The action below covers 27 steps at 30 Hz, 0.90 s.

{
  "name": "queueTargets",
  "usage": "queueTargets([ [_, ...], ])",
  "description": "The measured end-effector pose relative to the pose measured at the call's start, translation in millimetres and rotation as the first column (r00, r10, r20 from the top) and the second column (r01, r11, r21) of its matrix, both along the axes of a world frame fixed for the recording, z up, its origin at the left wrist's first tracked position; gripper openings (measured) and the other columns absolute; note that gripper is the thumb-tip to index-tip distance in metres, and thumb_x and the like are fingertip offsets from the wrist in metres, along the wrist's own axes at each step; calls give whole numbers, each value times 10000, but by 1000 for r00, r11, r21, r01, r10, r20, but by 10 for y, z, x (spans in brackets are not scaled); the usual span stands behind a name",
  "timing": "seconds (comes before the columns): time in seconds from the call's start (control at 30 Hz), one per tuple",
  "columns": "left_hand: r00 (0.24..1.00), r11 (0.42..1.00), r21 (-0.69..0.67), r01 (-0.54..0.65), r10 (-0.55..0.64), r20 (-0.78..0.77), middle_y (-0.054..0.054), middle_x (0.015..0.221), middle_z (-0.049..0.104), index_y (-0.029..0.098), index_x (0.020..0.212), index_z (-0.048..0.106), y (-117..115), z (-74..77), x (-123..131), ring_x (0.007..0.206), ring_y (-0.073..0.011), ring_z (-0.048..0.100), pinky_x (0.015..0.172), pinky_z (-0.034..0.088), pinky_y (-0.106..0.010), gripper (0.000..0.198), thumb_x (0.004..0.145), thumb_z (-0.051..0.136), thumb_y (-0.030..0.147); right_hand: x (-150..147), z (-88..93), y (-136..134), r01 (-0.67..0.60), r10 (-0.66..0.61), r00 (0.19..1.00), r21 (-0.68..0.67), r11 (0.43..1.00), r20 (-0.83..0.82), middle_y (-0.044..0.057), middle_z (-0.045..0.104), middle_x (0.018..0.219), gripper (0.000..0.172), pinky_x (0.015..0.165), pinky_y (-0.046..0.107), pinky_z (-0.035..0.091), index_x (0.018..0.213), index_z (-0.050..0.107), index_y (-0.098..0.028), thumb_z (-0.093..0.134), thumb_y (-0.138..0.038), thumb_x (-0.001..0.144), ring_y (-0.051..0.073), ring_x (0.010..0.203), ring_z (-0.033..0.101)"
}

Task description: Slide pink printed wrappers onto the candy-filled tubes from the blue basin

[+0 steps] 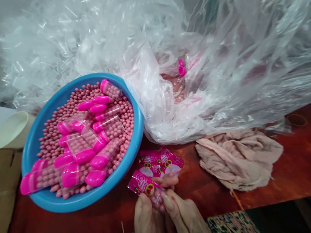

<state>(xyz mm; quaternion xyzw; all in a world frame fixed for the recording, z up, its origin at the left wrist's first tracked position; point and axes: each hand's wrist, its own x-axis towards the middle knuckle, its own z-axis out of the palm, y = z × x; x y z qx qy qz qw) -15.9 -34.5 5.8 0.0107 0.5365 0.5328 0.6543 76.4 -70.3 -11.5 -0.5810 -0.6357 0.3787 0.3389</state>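
- Well to the left of the left hand (146,217): cardboard (1,190) and a white cup (10,131), best left alone.
- Up and left of that hand: a blue bowl (138,122) of pink beads (51,134), with pink-capped tubes (81,147) on top. Best to work clear of the rim, to avoid spills.
- In the left hand: pinching the left side of a tilted pink packet (149,189), thumb on top. Best to press lightly, to spare the print from creases.
- Between the two thumbs: beads visible at the packet's near end. Probably worth levelling the packet, to spread the beads. Sealed or open: cannot tell.
- Just beyond the fingertips: more pink wrappers (158,160) near the table edge; touching the fingers or not, cannot tell.
- In the right hand (184,216): pinching the packet's right side, thumb on top. Best to match the left thumb's pressure.
- Up and right of that hand: a big clear plastic bag (167,118).
- Farther right: a crumpled cloth (238,161), probably handy for wiping fingers.
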Motion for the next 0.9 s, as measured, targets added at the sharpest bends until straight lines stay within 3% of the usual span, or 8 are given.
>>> queueTargets([
  [0.07, 999, 999, -21, -33, 33, 0, -108, 841, 714, 172, 793, 713, 11, 18, 3, 898, -271, 648, 893, 466, -434, 354, 722, 625, 507, -8, 0, 45, -12, 12, 1000, -31, 999, 8, 105, 741, 881, 378, 680, 308, 541, 1034, 642, -202, 306, -363, 971, 237, 774, 699],
  [0.17, 999, 999, -41, -32, 31, -18, -94, 854, 710, 166, 789, 707, 38, 65, 19, 863, -239, 648, 856, 483, -390, 280, 761, 618, 431, 17, 26, 167, -92, 83, 994, -119, 989, -75, 25, 667, 572, 449, 473, 202, 477, 855, 630, -195, 231, -356, 984, 149, 470, 626],
  [0.3, 1000, 1000, -18, -14, 14, -9, -93, 862, 706, 152, 827, 706, 92, 115, 18, 795, -209, 645, 814, 485, -352, 254, 778, 613, 384, 99, 72, 287, -56, 29, 982, -135, 989, -188, 48, 694, 760, 336, 620, 216, 504, 946, 620, -185, 366, -404, 939, 167, 686, 664],
  [0.4, 1000, 1000, 23, 6, -6, -22, -97, 872, 704, 146, 854, 706, 131, 154, 12, 779, -205, 637, 791, 483, -341, 252, 797, 595, 365, 139, 94, 346, -48, 13, 955, -113, 992, -296, 55, 691, 849, 238, 611, 203, 509, 1021, 610, -176, 459, -323, 911, 152, 688, 656],
  [0.5, 997, 995, 87, 44, -38, -66, -94, 830, 705, 143, 872, 707, 160, 182, 9, 783, -215, 634, 767, 486, -331, 234, 788, 611, 340, 148, 102, 399, -54, 58, 947, 20, 998, -317, 50, 670, 833, 162, 654, 212, 508, 967, 604, -170, 456, -165, 903, 148, 712, 645],
  [0.7, 995, 987, 138, 83, -75, -62, -72, 792, 691, 152, 882, 700, 190, 173, 19, 695, -182, 624, 731, 496, -314, 209, 764, 645, 315, 161, 94, 434, -75, 84, 996, 309, 948, -17, 53, 623, 720, 184, 599, 254, 491, 927, 545, -172, 380, -96, 899, 171, 643, 596],
  [0.8, 996, 985, 149, 89, -84, -43, -74, 818, 683, 146, 848, 693, 211, 167, 23, 648, -153, 603, 720, 503, -306, 216, 760, 650, 339, 176, 119, 431, -73, 95, 991, 212, 975, -97, 36, 608, 712, 201, 581, 228, 470, 877, 537, -183, 350, -123, 919, 151, 628, 588],
  [0.9, 998, 994, 94, 61, -60, -23, -62, 805, 675, 152, 818, 687, 231, 170, 14, 630, -137, 594, 715, 508, -304, 224, 772, 634, 365, 180, 160, 432, -148, 117, 947, -84, 985, -299, 6, 603, 708, 176, 550, 192, 446, 917, 544, -180, 381, -240, 941, 121, 593, 575],
])
